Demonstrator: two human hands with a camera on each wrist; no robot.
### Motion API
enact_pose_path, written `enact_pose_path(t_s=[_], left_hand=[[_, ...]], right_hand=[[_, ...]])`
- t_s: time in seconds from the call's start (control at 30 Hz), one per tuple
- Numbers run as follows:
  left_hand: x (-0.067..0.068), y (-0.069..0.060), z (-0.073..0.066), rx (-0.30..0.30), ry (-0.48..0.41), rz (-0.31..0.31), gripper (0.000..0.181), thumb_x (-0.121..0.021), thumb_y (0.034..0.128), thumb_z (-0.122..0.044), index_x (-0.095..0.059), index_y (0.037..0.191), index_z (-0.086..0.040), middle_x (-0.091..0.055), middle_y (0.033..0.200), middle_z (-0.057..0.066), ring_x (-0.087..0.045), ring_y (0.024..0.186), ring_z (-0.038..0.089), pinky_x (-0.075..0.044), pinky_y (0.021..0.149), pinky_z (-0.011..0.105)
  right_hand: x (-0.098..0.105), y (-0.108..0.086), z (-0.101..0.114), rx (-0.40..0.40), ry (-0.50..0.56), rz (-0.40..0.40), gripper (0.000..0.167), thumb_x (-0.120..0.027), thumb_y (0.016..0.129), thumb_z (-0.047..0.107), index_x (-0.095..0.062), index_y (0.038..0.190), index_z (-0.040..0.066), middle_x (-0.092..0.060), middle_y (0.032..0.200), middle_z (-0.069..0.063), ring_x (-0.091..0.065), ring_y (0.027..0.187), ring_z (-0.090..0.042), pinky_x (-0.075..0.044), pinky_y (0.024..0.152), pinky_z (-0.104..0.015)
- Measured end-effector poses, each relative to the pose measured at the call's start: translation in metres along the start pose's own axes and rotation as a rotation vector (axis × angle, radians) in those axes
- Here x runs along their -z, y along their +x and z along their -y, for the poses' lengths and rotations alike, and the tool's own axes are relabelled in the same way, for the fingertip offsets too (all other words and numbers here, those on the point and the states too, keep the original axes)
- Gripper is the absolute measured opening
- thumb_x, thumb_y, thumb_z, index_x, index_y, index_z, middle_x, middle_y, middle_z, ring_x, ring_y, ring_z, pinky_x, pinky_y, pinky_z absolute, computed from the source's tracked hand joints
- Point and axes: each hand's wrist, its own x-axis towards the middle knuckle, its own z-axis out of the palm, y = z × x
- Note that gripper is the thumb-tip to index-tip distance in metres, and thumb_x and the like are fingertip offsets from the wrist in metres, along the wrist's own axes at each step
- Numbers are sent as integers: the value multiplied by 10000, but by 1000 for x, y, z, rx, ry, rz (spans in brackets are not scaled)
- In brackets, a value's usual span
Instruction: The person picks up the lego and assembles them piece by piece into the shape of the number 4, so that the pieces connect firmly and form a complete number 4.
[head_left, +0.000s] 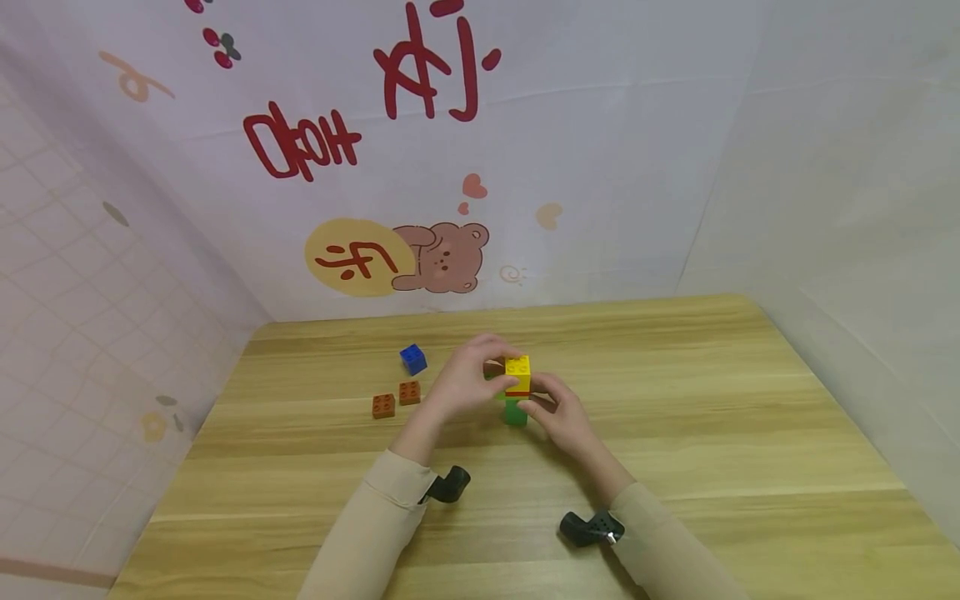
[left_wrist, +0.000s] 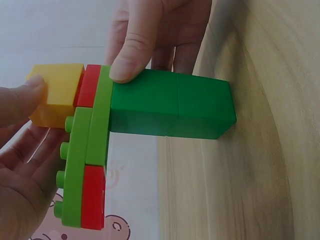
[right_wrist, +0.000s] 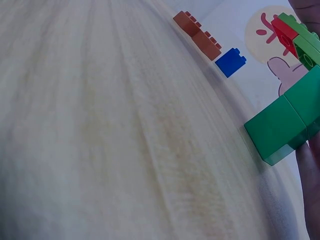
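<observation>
At the head frame's centre, the multicoloured plastic-brick tower [head_left: 519,393] has its long axis upright. Leftward, the left hand [head_left: 472,379] pinches the yellow top brick [left_wrist: 62,90]; rightward and lower, the right hand [head_left: 564,418] pinches the dark-green rectangular column [left_wrist: 172,102]. Base contact appears unclear.

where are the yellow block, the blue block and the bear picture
Yellow block [left_wrist: 60,89], left wrist view: on its smooth side.
Blue block [right_wrist: 230,63], right wrist view: on its side.
Bear picture [head_left: 444,260], head view: on its face.

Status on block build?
Left hand pinches yellow block on top. Right hand holds dark green column. Stack upright. Blue block, brown blocks at left, clear.
</observation>
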Motion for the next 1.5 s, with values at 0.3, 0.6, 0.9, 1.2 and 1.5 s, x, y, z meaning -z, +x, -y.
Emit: enact_pose_path(t_s=[0.3, 0.6, 0.9, 1.2, 1.5], left_hand=[[-1, 0, 3, 12, 2, -5, 307, -763, 864, -35, -712, 1167, -51, -620, 1119, 60, -636, 988, 200, -553, 878, 337], [-1, 1, 5, -2, -31, -9, 311, -762, 858, -16, -708, 1164, -32, -618, 1133, 87, -636, 995, 236, -556, 876, 415], [-2, 2, 8, 1, -58, -10, 311, -767, 852, -12, -711, 1157, -31, -619, 1121, 85, -631, 991, 241, -550, 884, 452], [-2, 2, 9, 2, -74, -5, 327, -783, 833, -2, -716, 1151, -33, -620, 1116, 68, -630, 981, 218, -558, 873, 394], [-2, 1, 12, -16, -68, -11, 330, -788, 830, -10, -718, 1151, -41, -624, 1098, 56, -628, 970, 205, -559, 864, 360]], right_hand=[[-1, 0, -11, 7, -3, -6, 374, -662, 914, -32, -591, 1281, -27, -580, 1251, -188, -570, 1150, -337, -489, 977, -419], [0, 0, -11, 2, 0, -15, 374, -676, 916, 2, -602, 1282, 0, -590, 1252, -156, -579, 1150, -285, -489, 977, -421], [1, 0, -10, 7, -7, -5, 363, -661, 924, -13, -594, 1281, -19, -579, 1255, -187, -566, 1155, -344, -486, 978, -440], [1, -1, -5, -4, 7, -6, 349, -681, 925, 46, -612, 1265, 15, -591, 1242, -140, -573, 1148, -300, -493, 975, -379], [0, 1, -12, 12, 17, -8, 343, -674, 925, 28, -611, 1261, -1, -592, 1236, -151, -578, 1138, -285, -494, 971, -390]])
